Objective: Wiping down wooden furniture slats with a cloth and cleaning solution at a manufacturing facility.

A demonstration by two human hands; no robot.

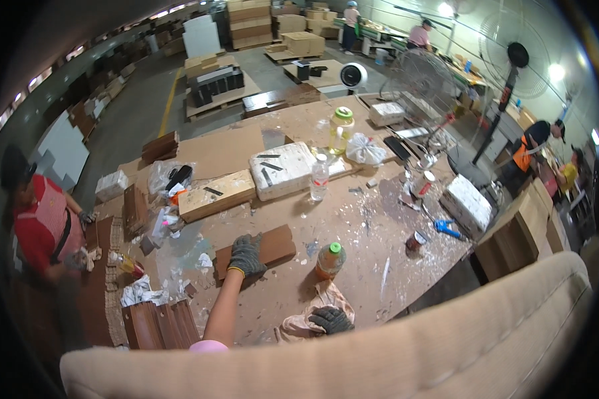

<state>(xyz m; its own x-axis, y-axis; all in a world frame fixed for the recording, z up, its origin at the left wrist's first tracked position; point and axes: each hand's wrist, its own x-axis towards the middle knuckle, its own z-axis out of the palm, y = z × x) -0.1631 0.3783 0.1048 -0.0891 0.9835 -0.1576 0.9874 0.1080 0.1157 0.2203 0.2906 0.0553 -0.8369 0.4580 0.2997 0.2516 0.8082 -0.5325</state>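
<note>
Our left hand (247, 255), in a dark grey work glove with a yellow cuff, lies flat with its fingers spread on top of a brown wooden panel (258, 250); the grip is open, pressing down rather than closing round anything. Our right hand (331, 320), also gloved, sits on a crumpled beige rag (311, 316). Its fingers curl into the cloth, but we cannot tell whether they have really closed on it, since folds of the rag hide the fingertips.

The panel is a flat, reddish-brown rectangle with a smooth face, lying slightly askew near the counter's (353, 233) near edge, left of its middle. The hand covers its left part, so that end is hard to make out. The rag lies right at the near edge, just beside a plastic bottle (329, 260) of orange liquid with a green cap, which stands between rag and panel.

A long padded beige piece (406, 346) crosses the bottom of the view and cuts off the counter's near edge and our right forearm. Toward the near left corner stand several more brown panels (160, 324), partly cut off below. The counter is spattered with white smears. At its left edge another person (43, 226) in red works, partly lost in the dark rim.
</note>
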